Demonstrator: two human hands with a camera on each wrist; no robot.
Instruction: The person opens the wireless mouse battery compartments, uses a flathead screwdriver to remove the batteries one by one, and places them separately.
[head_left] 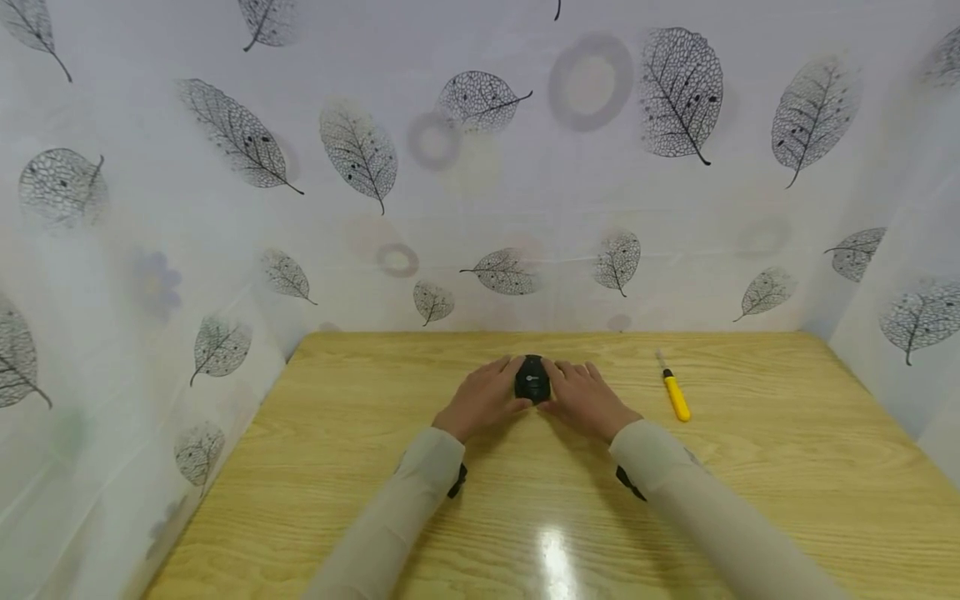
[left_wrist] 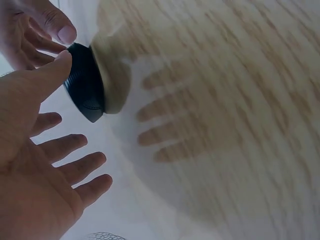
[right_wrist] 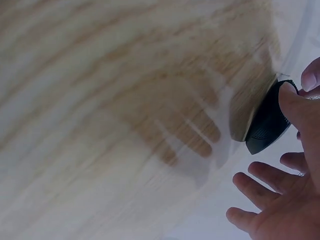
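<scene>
A black computer mouse (head_left: 532, 380) with a small pale logo on top sits at the table's far middle. My left hand (head_left: 483, 397) holds its left side, thumb at the near end and index finger toward the far end. From the other side my right hand (head_left: 588, 400) holds it the same way. In the left wrist view the thumb tip meets the dark mouse (left_wrist: 85, 82), while the other fingers spread out. The right wrist view shows the thumb on the mouse (right_wrist: 270, 122), its base meeting its own reflection on the glossy table.
To the right of my right hand lies a screwdriver (head_left: 677, 396) with a yellow handle, its tip pointing away. The wooden table (head_left: 337, 467) ends at a curtain (head_left: 555, 192) printed with leaves, which also hangs along both sides.
</scene>
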